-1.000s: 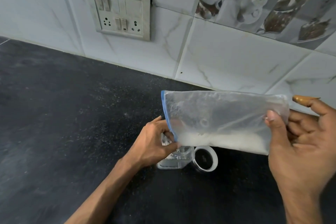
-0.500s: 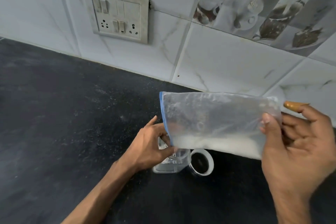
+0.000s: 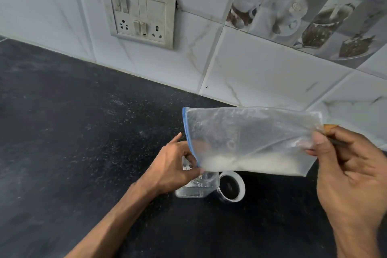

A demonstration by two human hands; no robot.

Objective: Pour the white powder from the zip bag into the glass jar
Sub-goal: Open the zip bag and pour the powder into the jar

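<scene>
Hanging sideways, the cloudy zip bag (image 3: 251,132) holds white powder (image 3: 261,164) low.

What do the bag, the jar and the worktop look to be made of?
The bag: thin clear plastic, creased, dusty inside, blue zip edge. The jar: probably clear glass, thick glossy walls. The worktop: dark speckled stone, likely polished granite.

A black stone desk (image 3: 83,163) with a fine speckled grain fills the lower part of the view and meets a white tiled wall (image 3: 261,73) at its far edge. Pale powdery specks (image 3: 117,102) dust its surface. On it stands a clear square-sided glass jar (image 3: 196,189), its top hidden. Just beside the jar, on its right, lies a round silver-rimmed lid (image 3: 231,187) with a dark centre.
</scene>
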